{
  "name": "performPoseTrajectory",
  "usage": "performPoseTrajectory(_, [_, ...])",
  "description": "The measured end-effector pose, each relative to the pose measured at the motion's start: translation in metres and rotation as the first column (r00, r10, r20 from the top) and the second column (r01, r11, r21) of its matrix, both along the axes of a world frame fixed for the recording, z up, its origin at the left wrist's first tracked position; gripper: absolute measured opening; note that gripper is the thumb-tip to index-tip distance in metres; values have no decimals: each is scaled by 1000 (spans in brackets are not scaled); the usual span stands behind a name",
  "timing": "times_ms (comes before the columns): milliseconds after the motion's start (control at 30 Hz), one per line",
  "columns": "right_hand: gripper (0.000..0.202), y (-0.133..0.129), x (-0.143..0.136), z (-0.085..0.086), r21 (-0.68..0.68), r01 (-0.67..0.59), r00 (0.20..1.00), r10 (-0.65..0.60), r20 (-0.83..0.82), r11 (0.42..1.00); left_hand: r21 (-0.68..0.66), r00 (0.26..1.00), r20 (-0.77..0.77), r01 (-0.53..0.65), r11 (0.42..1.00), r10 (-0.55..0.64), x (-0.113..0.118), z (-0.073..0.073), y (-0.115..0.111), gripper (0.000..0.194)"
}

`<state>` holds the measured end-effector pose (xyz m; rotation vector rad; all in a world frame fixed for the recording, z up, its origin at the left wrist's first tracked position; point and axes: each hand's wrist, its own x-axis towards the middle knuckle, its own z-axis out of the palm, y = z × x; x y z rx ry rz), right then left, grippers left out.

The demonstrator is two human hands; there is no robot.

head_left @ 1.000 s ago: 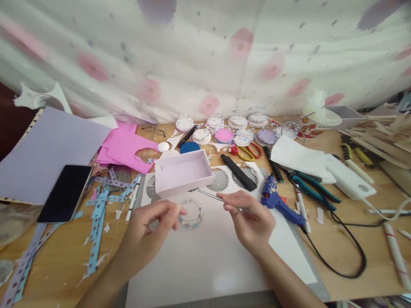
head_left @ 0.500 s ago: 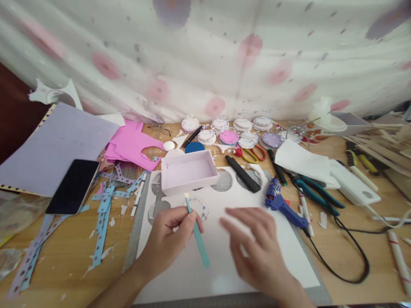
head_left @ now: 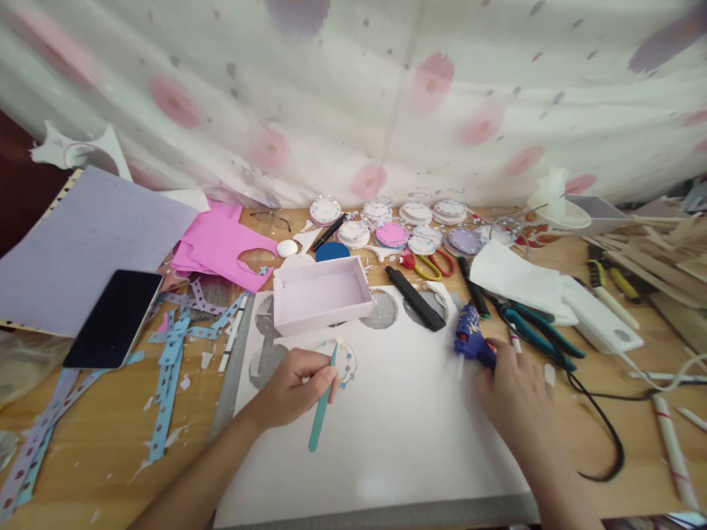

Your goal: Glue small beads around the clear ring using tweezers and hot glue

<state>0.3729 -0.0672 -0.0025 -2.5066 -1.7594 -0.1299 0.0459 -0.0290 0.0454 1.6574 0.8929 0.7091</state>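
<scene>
In my left hand (head_left: 301,386) are teal tweezers (head_left: 320,416), pinched between thumb and fingers. A tiny pale piece (head_left: 339,341) sits at their upper tip. Just behind that hand, on the white sheet (head_left: 398,442), lies a ring of small blue and grey dots (head_left: 349,368), partly covered by the hand. My right hand (head_left: 516,390) is closed around the handle of a blue glue gun (head_left: 469,335) at the sheet's right edge. A clear glue stick (head_left: 459,364) pokes out of the gun.
A pale lilac open box (head_left: 323,294) stands behind the left hand, with a black pen-like tool (head_left: 414,298) beside it. Decorated discs (head_left: 392,235) line the back. Teal pliers (head_left: 544,338) lie right, a phone (head_left: 113,320) left. The glue gun's black cord (head_left: 610,434) loops at right.
My right hand has moved right from over the sheet and taken hold of the glue gun. My left hand has tilted the tweezers, swinging their lower end leftward.
</scene>
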Motion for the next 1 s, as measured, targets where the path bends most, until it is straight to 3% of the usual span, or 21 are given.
performPoseTrajectory(100, [38, 4, 0, 8, 88, 35, 998, -31, -50, 995, -16, 1000, -20, -12, 1000, 12, -1, -6, 0, 49])
performPoseTrajectory(167, [36, 5, -3, 19, 162, 121, 977, -88, -197, 979, -36, 999, -34, -18, 999, 17, -2, -10, 0, 48])
performPoseTrajectory(267, [41, 6, -17, 37, 210, 321, 822, -162, -545, 923, -75, 999, -38, -17, 997, 14, -3, -16, 0, 48])
performPoseTrajectory(333, [44, 9, -31, 47, 265, 379, 709, -94, -699, 887, -109, 1000, -28, -3, 994, 0, -4, -21, 0, 48])
performPoseTrajectory(433, [35, 15, -56, 53, 345, 250, 634, 116, -764, 905, -145, 999, -29, 14, 989, -18, -4, -27, 0, 50])
performPoseTrajectory(533, [26, 21, -78, 51, 320, 126, 529, 209, -822, 939, -123, 999, -29, 16, 992, -20, -2, -27, 0, 52])
performPoseTrajectory(700, [23, 22, -98, 35, 271, 77, 356, 227, -906, 960, -94, 999, -33, 10, 996, -13, 1, -23, 1, 49])
performPoseTrajectory(1000, [31, 20, -100, 20, 222, 112, 312, 178, -933, 969, -87, 995, -80, 46, 995, -53, 0, -27, 1, 39])
